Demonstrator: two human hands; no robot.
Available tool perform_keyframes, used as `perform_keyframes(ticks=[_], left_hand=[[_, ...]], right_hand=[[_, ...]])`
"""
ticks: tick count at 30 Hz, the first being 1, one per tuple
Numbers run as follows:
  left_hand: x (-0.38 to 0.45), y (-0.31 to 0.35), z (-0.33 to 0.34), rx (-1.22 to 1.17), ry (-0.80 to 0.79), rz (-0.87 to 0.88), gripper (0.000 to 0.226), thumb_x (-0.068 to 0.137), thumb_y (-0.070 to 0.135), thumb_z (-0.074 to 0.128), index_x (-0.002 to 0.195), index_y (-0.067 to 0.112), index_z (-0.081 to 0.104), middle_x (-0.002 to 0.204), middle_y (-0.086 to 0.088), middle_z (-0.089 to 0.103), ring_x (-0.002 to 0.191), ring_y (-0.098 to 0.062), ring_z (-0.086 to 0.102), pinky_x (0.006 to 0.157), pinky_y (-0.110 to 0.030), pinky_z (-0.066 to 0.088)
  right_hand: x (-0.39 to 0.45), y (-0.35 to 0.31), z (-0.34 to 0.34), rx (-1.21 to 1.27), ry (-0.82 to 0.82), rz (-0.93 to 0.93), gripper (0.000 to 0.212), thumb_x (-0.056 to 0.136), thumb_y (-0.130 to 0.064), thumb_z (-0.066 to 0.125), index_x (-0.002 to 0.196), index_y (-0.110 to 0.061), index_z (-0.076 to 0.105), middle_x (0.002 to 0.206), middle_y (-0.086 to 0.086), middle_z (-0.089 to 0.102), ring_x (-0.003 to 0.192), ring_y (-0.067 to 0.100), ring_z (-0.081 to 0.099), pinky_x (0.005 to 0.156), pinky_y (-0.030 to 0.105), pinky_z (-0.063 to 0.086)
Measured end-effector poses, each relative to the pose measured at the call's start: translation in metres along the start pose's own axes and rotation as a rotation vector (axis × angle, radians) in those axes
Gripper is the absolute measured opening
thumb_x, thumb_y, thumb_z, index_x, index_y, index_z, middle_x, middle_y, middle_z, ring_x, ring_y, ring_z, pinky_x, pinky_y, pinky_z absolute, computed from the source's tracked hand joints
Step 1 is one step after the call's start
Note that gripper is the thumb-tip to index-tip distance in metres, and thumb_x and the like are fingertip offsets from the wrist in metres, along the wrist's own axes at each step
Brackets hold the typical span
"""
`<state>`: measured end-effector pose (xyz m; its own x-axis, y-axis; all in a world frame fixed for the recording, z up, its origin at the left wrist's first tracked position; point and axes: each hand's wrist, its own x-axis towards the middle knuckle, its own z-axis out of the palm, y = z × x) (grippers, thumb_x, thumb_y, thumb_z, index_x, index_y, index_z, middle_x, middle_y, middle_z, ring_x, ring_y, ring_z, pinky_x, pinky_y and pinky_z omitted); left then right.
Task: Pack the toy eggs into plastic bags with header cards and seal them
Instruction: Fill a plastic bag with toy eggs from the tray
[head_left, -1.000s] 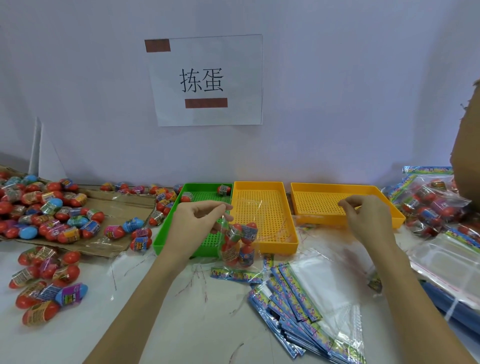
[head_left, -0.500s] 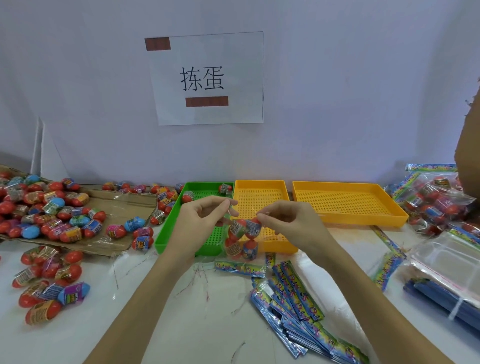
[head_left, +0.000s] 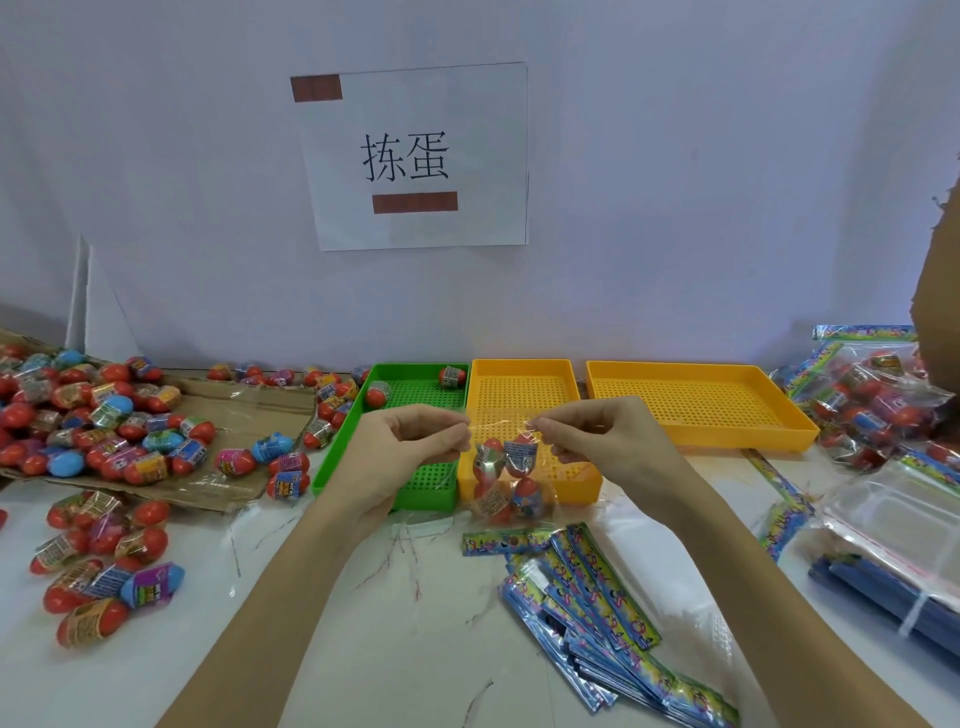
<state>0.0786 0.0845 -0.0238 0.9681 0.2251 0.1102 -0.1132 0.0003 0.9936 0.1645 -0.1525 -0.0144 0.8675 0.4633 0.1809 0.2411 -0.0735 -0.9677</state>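
Observation:
A clear plastic bag (head_left: 506, 480) with several toy eggs inside hangs in front of the trays. My left hand (head_left: 410, 452) pinches its top edge at the left corner, and my right hand (head_left: 597, 441) pinches the top edge at the right corner. The bag's mouth is stretched between the two hands. Blue printed header cards (head_left: 597, 587) lie fanned out on the white table below the bag. Loose toy eggs (head_left: 104, 426) are heaped on flattened cardboard at the left.
A green tray (head_left: 415, 395) holding two eggs, a yellow tray (head_left: 519, 389) and a second yellow tray (head_left: 696, 410) line the back. Filled bags (head_left: 878, 400) pile at the right, empty clear bags (head_left: 904, 525) below them. More eggs (head_left: 98, 566) lie front left.
My right hand came from the far yellow tray over to the bag and took hold of its top right corner. My left hand kept its hold, and the bag's mouth is now stretched.

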Motion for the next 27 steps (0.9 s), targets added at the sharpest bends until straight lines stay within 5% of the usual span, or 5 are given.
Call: perform_keyframes(ticks=[12, 16, 27], left_hand=[[0.0, 0.0, -0.009, 0.048, -0.058, 0.112, 0.025, 0.078, 0.021, 0.086, 0.102, 0.015, 0.084, 0.097, -0.014, 0.08, 0.093, -0.029, 0.078, 0.08, -0.025, 0.061], [0.0, -0.002, -0.016, 0.173, -0.087, 0.205, 0.02, 0.086, 0.005, 0.079, 0.099, 0.019, 0.085, 0.096, -0.009, 0.081, 0.095, -0.025, 0.078, 0.086, -0.027, 0.061], [-0.001, 0.0, -0.018, 0.326, -0.119, 0.273, 0.017, 0.09, 0.006, 0.075, 0.103, 0.013, 0.083, 0.104, 0.001, 0.079, 0.101, -0.016, 0.075, 0.088, -0.023, 0.06]], right_hand=[[0.001, 0.007, -0.015, 0.026, -0.142, -0.06, 0.016, 0.085, -0.026, 0.08, 0.101, -0.023, 0.083, 0.098, 0.004, 0.079, 0.094, 0.019, 0.075, 0.081, 0.021, 0.058], [0.0, 0.008, -0.017, 0.015, -0.136, -0.088, 0.013, 0.087, -0.024, 0.079, 0.099, -0.022, 0.083, 0.096, 0.006, 0.079, 0.092, 0.02, 0.074, 0.081, 0.021, 0.057], [-0.001, 0.004, -0.015, -0.075, -0.129, -0.073, 0.022, 0.095, -0.003, 0.069, 0.093, -0.018, 0.084, 0.09, 0.005, 0.078, 0.092, 0.018, 0.073, 0.085, 0.025, 0.058]])
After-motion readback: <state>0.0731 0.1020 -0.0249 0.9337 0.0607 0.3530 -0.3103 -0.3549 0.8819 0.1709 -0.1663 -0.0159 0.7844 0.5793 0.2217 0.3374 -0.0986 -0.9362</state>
